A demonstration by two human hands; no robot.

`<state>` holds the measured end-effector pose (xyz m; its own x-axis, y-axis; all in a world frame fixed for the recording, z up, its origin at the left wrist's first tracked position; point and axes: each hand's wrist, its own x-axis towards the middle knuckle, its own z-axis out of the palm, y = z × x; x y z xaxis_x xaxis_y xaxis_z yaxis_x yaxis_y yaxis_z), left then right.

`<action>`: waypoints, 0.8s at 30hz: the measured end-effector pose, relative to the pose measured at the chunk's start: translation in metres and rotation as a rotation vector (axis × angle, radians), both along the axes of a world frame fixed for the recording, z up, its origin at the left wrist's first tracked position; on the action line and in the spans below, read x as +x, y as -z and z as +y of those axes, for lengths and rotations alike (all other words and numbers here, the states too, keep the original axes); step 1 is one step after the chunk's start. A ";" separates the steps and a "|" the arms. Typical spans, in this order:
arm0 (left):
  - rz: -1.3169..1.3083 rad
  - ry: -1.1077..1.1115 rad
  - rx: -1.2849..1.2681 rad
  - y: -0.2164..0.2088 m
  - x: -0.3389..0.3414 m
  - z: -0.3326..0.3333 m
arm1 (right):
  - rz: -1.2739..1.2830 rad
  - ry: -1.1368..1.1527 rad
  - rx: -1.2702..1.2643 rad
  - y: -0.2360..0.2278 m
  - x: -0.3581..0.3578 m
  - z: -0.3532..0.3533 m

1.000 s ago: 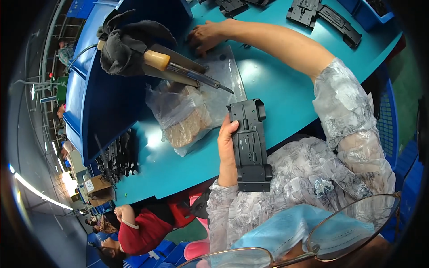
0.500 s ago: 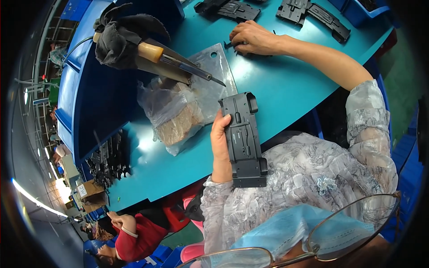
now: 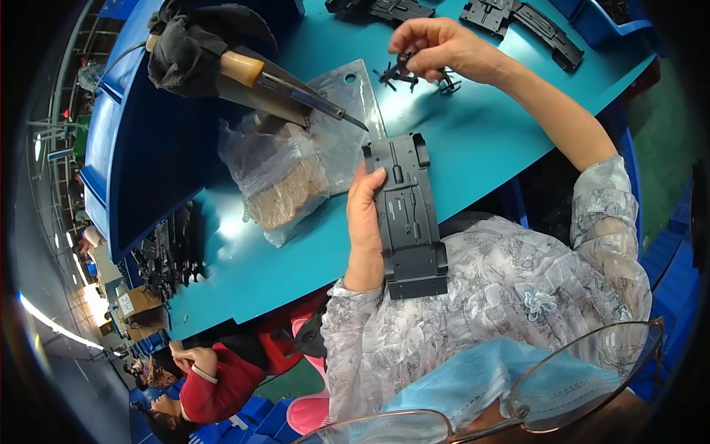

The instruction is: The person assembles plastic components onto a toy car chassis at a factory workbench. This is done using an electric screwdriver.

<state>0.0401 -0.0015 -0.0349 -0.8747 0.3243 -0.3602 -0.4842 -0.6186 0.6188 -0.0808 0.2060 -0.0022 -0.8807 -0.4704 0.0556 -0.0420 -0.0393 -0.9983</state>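
My left hand point(image 3: 364, 216) grips a long flat black plastic plate point(image 3: 408, 214) by its left edge, holding it over the near edge of the teal table point(image 3: 481, 140). My right hand point(image 3: 436, 46) is raised above the table further back, pinching a small black plastic piece with thin prongs point(image 3: 405, 70). A second small black piece point(image 3: 448, 85) lies on the table just below that hand.
A clear bag of brownish parts point(image 3: 285, 181) and a flat clear sheet point(image 3: 344, 111) lie left of the plate. A tool with a tan handle and metal tip point(image 3: 285, 85) rests above them, wrapped in dark cloth. More black plates point(image 3: 518, 22) lie at the far edge. A person in red point(image 3: 214, 377) sits below left.
My right hand has lifted off the table's far side, carrying a small black piece toward the middle. The plate in my left hand has stayed roughly where it was.
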 end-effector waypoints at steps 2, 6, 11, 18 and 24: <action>-0.008 -0.004 -0.019 0.000 -0.002 0.004 | -0.040 -0.148 0.107 -0.007 0.007 0.007; 0.034 -0.041 -0.067 -0.003 -0.003 0.011 | 0.015 -0.404 0.237 -0.016 0.033 -0.009; 0.043 -0.124 -0.075 -0.011 0.003 0.021 | 0.428 -0.226 0.379 0.007 0.053 -0.024; 0.084 -0.127 -0.115 0.003 0.007 0.023 | 0.484 -0.049 0.541 0.006 0.084 -0.040; 0.088 -0.100 -0.143 -0.010 0.011 0.020 | 0.199 0.087 0.349 -0.006 0.091 -0.037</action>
